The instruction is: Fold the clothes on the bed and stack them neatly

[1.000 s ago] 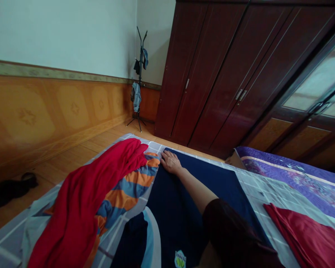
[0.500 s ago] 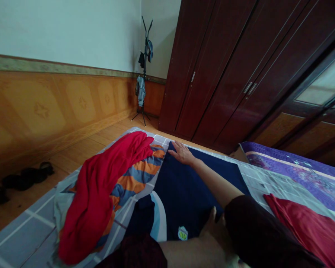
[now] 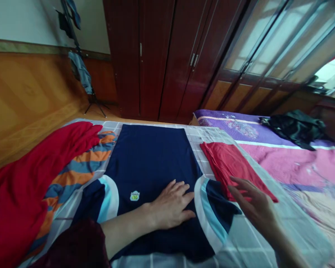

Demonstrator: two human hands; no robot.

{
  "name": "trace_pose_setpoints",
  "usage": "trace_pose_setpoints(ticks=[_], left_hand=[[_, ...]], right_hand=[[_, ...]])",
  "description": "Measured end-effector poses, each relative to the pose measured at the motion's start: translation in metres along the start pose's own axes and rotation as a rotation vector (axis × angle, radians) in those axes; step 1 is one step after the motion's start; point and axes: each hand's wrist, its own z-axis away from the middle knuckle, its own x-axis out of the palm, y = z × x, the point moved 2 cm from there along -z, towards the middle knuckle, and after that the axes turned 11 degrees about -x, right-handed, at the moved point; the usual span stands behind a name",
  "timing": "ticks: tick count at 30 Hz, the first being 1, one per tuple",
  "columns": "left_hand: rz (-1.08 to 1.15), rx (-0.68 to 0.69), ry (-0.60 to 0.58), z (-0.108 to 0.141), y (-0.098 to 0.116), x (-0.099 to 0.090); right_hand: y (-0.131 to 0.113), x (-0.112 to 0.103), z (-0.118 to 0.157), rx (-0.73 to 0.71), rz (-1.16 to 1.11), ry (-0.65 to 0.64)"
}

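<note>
Navy shirt lies face-up and smoothed on the bed. Left hand rests flat, fingers spread, on its chest beside the badge. Right hand hovers open over the right sleeve. Both sleeves lie unfolded; folding appears not yet begun. Folded red garment lies just beyond the right hand.

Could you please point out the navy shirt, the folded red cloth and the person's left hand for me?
navy shirt point(image 3: 150, 156): head view, on the flat chest panel above the small badge.
folded red cloth point(image 3: 229, 162): head view, on the middle of its top face.
left hand point(image 3: 171, 204): head view, on the back of the hand.
</note>
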Motion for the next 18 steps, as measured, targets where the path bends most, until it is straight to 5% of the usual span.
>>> trace_pose_setpoints(ticks=[5, 11, 18], left_hand=[[-0.014, 0.130, -0.110, 0.019, 0.046, -0.006], [-0.107, 0.266, -0.343, 0.034, 0.077, -0.009], [-0.113, 0.128, -0.115, 0.010, 0.094, 0.013]], right_hand=[[0.022, -0.002, 0.056, 0.180, 0.108, -0.075], [0.018, 0.008, 0.053, 0.157, 0.067, -0.242], [0.019, 0.007, 0.049, 0.177, -0.088, -0.134]])
